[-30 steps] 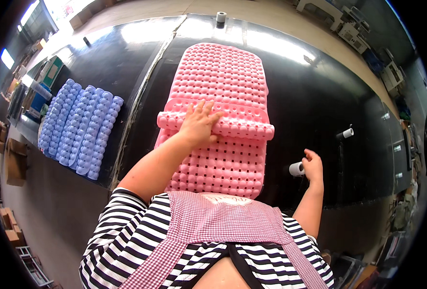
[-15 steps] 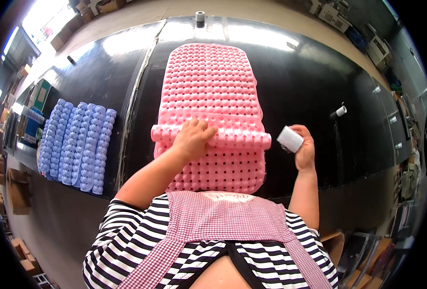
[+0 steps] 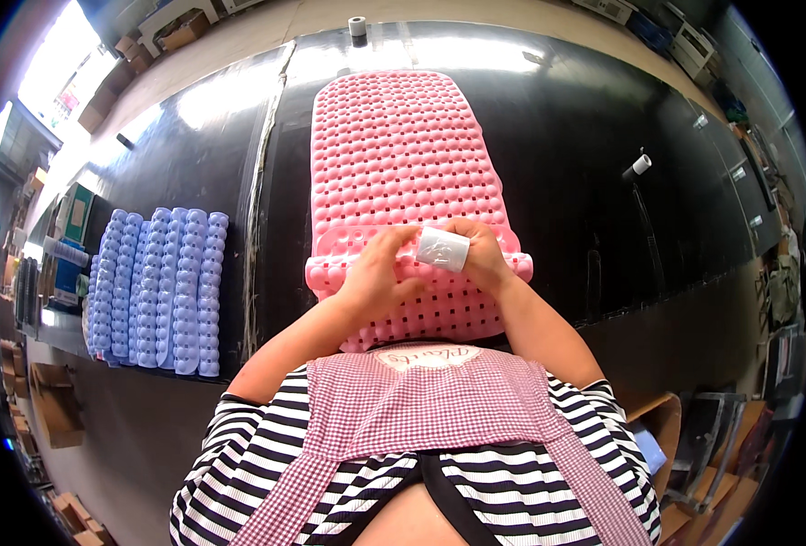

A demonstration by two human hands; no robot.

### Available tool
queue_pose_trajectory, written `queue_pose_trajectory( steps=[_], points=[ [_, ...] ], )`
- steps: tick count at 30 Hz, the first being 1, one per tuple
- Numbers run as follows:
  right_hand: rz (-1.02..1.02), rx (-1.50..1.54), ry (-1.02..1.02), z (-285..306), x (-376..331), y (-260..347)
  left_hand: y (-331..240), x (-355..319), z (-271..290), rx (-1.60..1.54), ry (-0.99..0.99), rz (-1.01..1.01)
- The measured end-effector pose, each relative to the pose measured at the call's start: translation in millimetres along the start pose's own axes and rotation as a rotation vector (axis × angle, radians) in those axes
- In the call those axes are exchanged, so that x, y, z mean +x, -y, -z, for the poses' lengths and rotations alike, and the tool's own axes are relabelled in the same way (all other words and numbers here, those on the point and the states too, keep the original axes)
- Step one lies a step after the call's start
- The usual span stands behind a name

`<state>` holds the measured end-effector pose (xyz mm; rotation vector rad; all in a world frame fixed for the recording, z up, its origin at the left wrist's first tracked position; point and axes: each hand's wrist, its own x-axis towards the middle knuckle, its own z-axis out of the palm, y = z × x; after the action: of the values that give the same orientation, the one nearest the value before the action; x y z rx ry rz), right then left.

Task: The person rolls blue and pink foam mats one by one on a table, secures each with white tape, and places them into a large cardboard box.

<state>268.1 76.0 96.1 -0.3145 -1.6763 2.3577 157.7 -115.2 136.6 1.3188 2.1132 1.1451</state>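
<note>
A pink bubbly bath mat (image 3: pixel 403 150) with square holes lies lengthwise in front of me, on the black table. Its near part is curled into a roll (image 3: pixel 330 271) that runs crosswise, with more pink holed mat (image 3: pixel 448 314) showing on my side of it. My right hand (image 3: pixel 487 257) grips a small white shiny roll (image 3: pixel 443 249), apparently tape, above the curled part. To its left is my left hand (image 3: pixel 376 278), fingers and thumb apart over the pink roll, fingertips close to the white one. Whether those fingertips touch it, I cannot tell.
Several blue rolled bubbly mats (image 3: pixel 157 291) stand side by side at the left of the table. One white roll (image 3: pixel 638 166) lies at the right, and another (image 3: pixel 357 27) stands at the far edge. A seam (image 3: pixel 262 173) crosses the tabletop (image 3: pixel 567 155). Boxes (image 3: pixel 75 214) sit far left.
My right hand has brought the white roll leftward from beside the mat to over its curled part. My left hand has lifted from pressing the curl and spread its thumb.
</note>
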Motion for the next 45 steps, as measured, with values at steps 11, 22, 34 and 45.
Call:
queue_pose_trajectory(
  steps=[11,22,34,45],
  points=[
    [0.008,-0.245,-0.016,3,0,-6,-27,26,26,0.234,0.046,-0.583],
    [0.673,-1.005,-0.12,-33,-55,-26,18,70,7,0.256,0.071,-0.138],
    [0.47,-1.037,-0.086,-22,-18,-21,19,19,37,0.295,0.048,0.11],
    [0.219,-0.381,0.05,-5,69,25,58,14,0,0.754,-0.135,-0.226]
  ],
)
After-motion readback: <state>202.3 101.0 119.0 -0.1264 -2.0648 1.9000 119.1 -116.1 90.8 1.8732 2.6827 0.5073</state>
